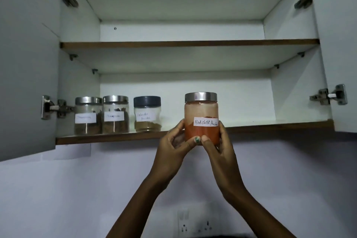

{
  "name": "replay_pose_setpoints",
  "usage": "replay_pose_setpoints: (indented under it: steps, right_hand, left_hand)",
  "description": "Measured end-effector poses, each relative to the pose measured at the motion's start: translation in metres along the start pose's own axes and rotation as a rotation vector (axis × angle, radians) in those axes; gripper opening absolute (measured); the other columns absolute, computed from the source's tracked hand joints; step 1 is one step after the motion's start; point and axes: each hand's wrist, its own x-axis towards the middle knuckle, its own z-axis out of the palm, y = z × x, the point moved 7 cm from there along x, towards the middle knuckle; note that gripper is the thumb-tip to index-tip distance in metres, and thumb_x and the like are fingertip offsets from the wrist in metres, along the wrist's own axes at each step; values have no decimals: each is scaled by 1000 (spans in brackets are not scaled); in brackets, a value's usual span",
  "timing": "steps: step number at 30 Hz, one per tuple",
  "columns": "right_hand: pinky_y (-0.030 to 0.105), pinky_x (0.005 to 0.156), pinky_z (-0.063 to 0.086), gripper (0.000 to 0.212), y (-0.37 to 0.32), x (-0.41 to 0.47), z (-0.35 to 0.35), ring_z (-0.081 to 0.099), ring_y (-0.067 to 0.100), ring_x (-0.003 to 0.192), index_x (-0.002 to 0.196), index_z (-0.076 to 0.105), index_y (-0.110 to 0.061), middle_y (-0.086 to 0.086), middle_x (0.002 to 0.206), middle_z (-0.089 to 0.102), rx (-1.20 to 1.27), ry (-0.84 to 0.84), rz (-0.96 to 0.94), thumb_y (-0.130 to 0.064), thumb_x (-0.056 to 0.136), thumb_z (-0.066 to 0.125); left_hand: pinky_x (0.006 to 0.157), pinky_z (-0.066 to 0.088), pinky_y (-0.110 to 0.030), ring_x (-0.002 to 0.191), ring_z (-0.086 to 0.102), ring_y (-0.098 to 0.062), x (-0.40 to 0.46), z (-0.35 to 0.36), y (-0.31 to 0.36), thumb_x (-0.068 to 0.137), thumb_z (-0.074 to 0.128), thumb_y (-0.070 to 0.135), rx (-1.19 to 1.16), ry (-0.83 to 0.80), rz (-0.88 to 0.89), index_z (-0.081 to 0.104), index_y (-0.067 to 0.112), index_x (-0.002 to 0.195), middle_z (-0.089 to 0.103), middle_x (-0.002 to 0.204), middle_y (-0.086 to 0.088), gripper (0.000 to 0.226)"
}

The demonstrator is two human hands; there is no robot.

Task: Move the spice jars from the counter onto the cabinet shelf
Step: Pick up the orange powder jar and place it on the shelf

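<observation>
1. Two hands, the left hand [174, 137] and right hand [216, 141], wrap around the bottom of a clear round jar of red chilli powder with a shiny metal lid [201, 120], held upright at the front edge of the brown-edged lower cabinet shelf [280, 126].
2. It looks smooth and maybe slippery and breakable; low on both sides seems the best place to hold.
3. Farther back, three labelled spice jars [116, 115] stand on that shelf.

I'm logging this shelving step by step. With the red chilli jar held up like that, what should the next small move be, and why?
Probably ease the red chilli powder jar forward and set it down on the lower shelf, right of the dark-lidded jar. Both the left hand and the right hand grip it at the shelf's front edge, its base seemingly just below the board, and three jars already stand in a row at the left.
</observation>
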Motion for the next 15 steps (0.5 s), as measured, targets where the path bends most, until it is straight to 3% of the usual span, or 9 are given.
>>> replay_pose_setpoints:
  steps: [3,6,9,13,15]
  right_hand:
    - [40,109,39,65,-3,29,12,42,15,130,147,22,-27,-1,146,38,-76,-28,-58,-36,90,52]
    - [47,112,32,62,2,49,20,39,16,133,148,21,-24,-1,146,39,-239,-23,-125,-37,93,48]
    - [48,116,19,61,13,62,26,27,2,129,148,17,-24,-3,146,37,-417,-21,-152,-41,95,43]
    - [42,116,8,58,30,71,30,36,8,130,146,22,-24,-5,143,43,-540,-20,-153,-46,95,38]
    - [42,116,7,57,36,75,30,41,12,129,145,25,-23,-5,141,46,-595,11,-166,-48,94,37]
  left_hand:
    - [82,53,-16,110,63,-7,26,-9,2,84,67,21,35,10,15,48,38,128,63,125,3,50]
    - [80,51,-14,105,59,6,42,-18,2,87,65,23,127,28,34,48,48,121,60,119,18,45]
    - [66,47,-3,89,55,23,52,-26,-3,89,63,20,216,54,27,48,55,104,60,95,38,41]
    - [68,45,-5,93,54,13,61,-25,-20,92,59,20,312,37,-22,52,39,118,59,100,29,32]
    - [74,45,-8,96,56,6,65,-24,-24,94,57,18,352,35,-43,51,27,127,62,109,17,35]
